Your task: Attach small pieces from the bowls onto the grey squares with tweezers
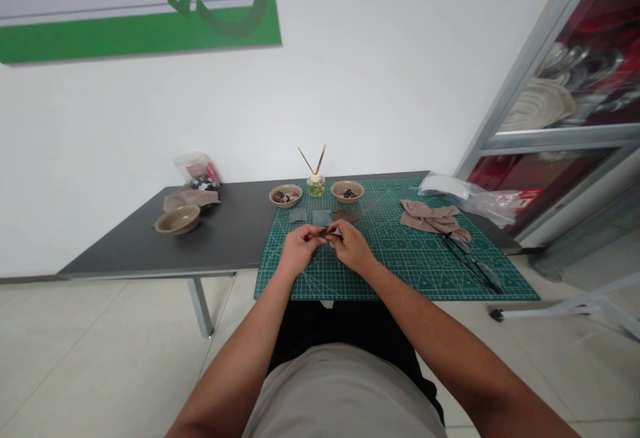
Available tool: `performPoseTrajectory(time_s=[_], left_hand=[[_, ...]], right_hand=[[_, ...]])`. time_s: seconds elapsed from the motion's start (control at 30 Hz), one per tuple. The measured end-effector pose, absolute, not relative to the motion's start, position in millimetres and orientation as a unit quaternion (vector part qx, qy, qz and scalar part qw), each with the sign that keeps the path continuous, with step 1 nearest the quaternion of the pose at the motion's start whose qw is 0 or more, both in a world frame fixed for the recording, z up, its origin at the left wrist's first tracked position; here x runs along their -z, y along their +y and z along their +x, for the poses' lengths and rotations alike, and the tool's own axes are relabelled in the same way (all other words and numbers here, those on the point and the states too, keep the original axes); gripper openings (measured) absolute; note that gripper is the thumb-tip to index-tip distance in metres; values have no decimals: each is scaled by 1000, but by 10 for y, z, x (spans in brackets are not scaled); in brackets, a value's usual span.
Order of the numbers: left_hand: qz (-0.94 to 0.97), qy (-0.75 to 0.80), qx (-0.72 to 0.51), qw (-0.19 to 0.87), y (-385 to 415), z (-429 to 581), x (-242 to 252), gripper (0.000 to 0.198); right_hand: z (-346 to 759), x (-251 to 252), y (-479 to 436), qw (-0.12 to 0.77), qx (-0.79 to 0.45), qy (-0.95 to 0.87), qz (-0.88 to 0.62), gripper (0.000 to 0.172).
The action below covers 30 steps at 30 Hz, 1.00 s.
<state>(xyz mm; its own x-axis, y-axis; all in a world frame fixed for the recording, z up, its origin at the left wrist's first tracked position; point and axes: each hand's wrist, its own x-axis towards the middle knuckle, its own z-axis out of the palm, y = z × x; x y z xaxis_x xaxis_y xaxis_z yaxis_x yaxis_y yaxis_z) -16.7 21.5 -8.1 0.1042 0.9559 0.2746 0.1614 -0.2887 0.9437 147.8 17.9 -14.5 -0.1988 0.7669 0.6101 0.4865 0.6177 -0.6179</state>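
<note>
Both my hands meet over the green cutting mat (pixel 400 271). My left hand (pixel 299 248) and my right hand (pixel 350 245) have their fingers pinched together on a small dark piece (pixel 327 232) held between them; what it is I cannot make out. Just beyond my fingers lie small fabric squares, two grey-blue (pixel 310 216) and one brown (pixel 344 215). Two tan bowls with small dark bits stand further back, one (pixel 285 195) to the left and one (pixel 347 191) to the right of a reed diffuser (pixel 315 185).
A beige cloth (pixel 433 218) and scissors (pixel 473 261) lie on the mat's right side. A clear plastic bag (pixel 465 193) lies behind them. On the dark table (pixel 225 238) at left sit an empty tan bowl (pixel 178 219), cloth and a bag of small items (pixel 197 171).
</note>
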Motion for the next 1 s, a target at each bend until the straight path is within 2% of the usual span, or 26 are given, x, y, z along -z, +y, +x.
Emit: performPoseTrajectory(time_s=[1.0], left_hand=[[620, 455, -499, 400, 174, -152, 10, 19]], right_hand=[[1476, 145, 173, 482, -126, -767, -403, 9]])
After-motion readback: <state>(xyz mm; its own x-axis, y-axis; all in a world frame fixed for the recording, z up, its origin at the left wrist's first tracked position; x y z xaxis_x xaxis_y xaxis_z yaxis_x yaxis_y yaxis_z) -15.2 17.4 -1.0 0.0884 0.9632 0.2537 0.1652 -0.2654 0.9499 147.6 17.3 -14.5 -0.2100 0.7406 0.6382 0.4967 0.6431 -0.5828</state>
